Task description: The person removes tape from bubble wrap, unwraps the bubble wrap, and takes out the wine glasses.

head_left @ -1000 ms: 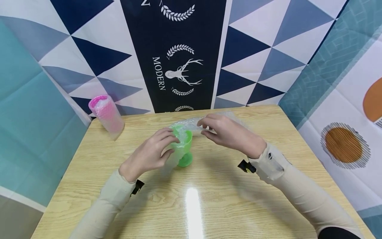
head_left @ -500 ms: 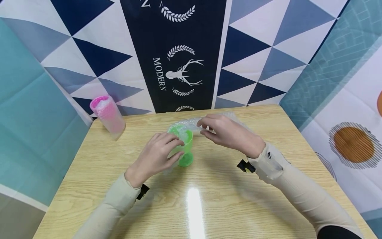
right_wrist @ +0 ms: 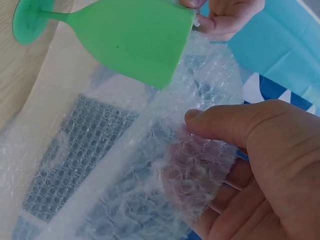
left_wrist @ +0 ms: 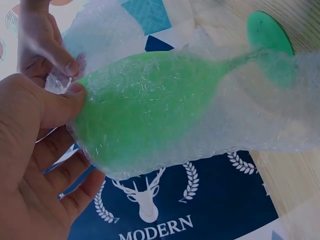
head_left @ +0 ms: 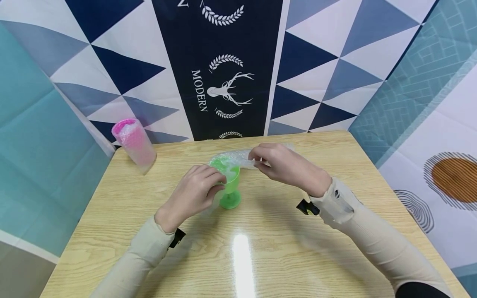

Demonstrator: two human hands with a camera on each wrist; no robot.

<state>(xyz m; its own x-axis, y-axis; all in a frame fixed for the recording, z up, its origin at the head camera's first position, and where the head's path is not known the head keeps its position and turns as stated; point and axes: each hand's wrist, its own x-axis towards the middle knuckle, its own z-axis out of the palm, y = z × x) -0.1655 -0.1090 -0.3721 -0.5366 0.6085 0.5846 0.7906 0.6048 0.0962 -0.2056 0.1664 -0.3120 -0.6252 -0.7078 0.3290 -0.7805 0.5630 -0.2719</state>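
Observation:
A green plastic goblet [head_left: 230, 199] stands upright near the middle of the table in the head view. A sheet of clear bubble wrap [right_wrist: 80, 160] goes round its left and far sides. In the left wrist view the wrap covers the goblet's bowl, while the round foot [left_wrist: 267, 31] sticks out. My left hand [head_left: 191, 192] pinches the wrap together with the goblet's rim, thumb at the edge. My right hand [head_left: 285, 165] pinches the free part of the wrap, to the right of the goblet. From the right wrist view, the goblet's near side is bare.
A pink cup-shaped thing [head_left: 133, 142] wrapped in bubble wrap stands at the table's back left corner. Patterned cloths hang behind and beside the wooden table [head_left: 298, 256]. A bright light reflection lies on the tabletop in front.
My left hand has shifted slightly right and its fingers have closed in at the goblet's rim. The wrap by my right hand has come down a little; that hand has barely moved.

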